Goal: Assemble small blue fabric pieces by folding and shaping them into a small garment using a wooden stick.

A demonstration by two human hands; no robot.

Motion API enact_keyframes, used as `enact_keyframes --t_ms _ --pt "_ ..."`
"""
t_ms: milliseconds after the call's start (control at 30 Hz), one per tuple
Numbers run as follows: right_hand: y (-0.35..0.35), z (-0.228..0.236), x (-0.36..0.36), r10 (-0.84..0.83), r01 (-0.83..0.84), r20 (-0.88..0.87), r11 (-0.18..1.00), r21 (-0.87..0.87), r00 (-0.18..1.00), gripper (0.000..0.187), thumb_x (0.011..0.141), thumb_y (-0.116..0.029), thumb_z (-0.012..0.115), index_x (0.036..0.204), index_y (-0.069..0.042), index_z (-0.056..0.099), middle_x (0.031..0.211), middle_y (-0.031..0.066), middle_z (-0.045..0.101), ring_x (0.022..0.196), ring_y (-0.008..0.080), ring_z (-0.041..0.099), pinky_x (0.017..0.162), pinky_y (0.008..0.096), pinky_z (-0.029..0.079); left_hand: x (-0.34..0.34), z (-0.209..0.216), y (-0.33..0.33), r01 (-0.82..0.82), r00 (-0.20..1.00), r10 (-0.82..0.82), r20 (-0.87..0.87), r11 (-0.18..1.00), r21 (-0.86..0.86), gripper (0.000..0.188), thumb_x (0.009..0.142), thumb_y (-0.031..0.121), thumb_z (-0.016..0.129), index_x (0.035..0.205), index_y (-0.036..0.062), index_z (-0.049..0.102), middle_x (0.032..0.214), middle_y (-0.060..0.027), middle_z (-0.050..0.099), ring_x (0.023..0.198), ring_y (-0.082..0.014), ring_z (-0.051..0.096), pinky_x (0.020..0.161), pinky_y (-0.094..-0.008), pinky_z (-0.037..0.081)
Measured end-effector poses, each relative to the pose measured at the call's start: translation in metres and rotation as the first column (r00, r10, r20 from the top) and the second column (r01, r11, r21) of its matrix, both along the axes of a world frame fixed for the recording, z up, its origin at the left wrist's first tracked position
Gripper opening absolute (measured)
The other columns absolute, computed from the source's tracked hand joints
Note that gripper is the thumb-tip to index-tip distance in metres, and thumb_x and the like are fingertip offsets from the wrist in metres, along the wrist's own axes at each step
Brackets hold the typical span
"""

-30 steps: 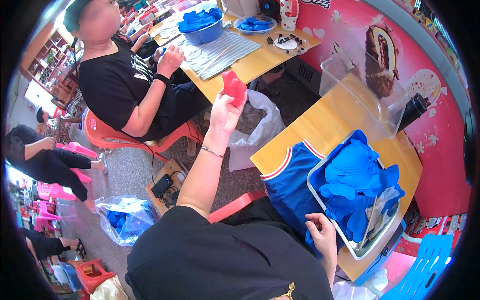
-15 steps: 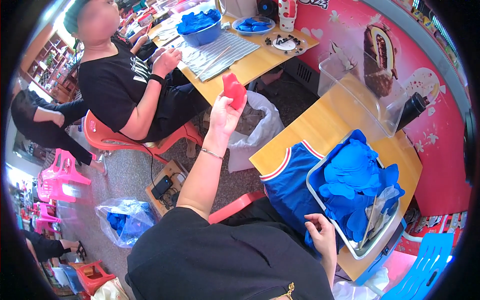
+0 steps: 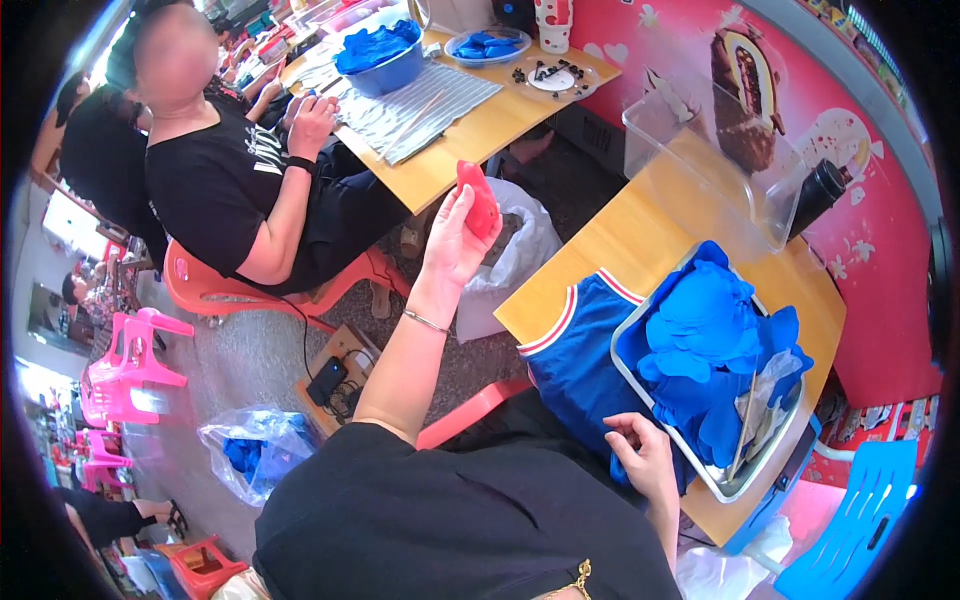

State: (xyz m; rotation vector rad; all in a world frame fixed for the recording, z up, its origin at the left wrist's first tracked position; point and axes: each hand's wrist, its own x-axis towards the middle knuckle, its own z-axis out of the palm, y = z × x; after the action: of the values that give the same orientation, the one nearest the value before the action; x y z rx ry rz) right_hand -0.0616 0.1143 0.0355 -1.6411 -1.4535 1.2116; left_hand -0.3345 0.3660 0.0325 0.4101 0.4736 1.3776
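Piece of red material point(image 3: 481, 203) is raised in your left hand point(image 3: 456, 242), forearm stretched out ahead of you. Your thumb presses its near side; your other fingers are mostly hidden behind, so the grip is a pinch. It is up in the air, seen against the gap between two tables, a white sack point(image 3: 530, 235) below on the floor.

Your right hand point(image 3: 648, 460): fingers loosely curled, thumb apart from forefinger, nothing visible between them. It lies over the blue garment point(image 3: 575, 352), just beside the white-rimmed tray point(image 3: 618, 358); whether it touches the rim, you cannot tell from here.

Tray holds a heap of blue pieces point(image 3: 700, 325), a thin stick point(image 3: 742, 425) leaning at its near end. Tray and garment sit on your wooden table point(image 3: 585, 260). Farther along it, a clear plastic box point(image 3: 720, 205) and a black bottle point(image 3: 818, 195), tilted.

Beyond your left hand, a co-worker point(image 3: 215, 200) sits at the other table point(image 3: 480, 125), which bears a striped cloth point(image 3: 440, 95) and a blue basin point(image 3: 388, 75), also heaped blue.
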Motion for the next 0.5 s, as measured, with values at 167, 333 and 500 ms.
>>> enact_keyframes --t_ms 167,333,500 --pt "0.004 0.003 0.002 0.038 -0.04 0.071 0.998 0.038 0.997 0.021 0.077 -0.016 0.065 0.094 -0.005 0.063 0.081 0.0087 0.061 0.059 0.0153 0.053 0.057 0.0277 0.043 0.033 0.0 -0.003 0.119 0.984 -0.11 0.144 0.991 -0.059 0.019 0.092 0.018 0.051 0.109 0.0115 0.054 0.093 -0.0006 0.06 0.08 -0.0112 0.057 0.079 -0.0312 0.05" --pt "0.011 0.022 0.011 0.036 -0.053 0.091 0.98 0.19 0.995 0.019 0.079 -0.017 0.065 0.094 -0.006 0.061 0.075 0.0075 0.058 0.066 0.0196 0.056 0.058 0.0301 0.043 0.024 -0.016 -0.024 0.289 0.957 -0.288 0.03 0.956 -0.046 0.031 0.095 0.026 0.044 0.119 0.0077 0.048 0.103 -0.007 0.058 0.093 -0.0201 0.057 0.088 -0.0338 0.047" --pt "0.004 0.042 0.028 -0.163 0.137 0.062 0.943 0.302 0.985 0.014 0.076 -0.007 0.066 0.09 -0.004 0.063 0.072 0.0047 0.057 0.061 0.0114 0.051 0.054 0.024 0.039 0.055 -0.013 -0.056 0.368 0.929 -0.371 -0.002 0.922 -0.119 0.033 0.094 0.027 0.045 0.12 0.0062 0.046 0.1 -0.0098 0.059 0.093 -0.0226 0.059 0.087 -0.0353 0.048"
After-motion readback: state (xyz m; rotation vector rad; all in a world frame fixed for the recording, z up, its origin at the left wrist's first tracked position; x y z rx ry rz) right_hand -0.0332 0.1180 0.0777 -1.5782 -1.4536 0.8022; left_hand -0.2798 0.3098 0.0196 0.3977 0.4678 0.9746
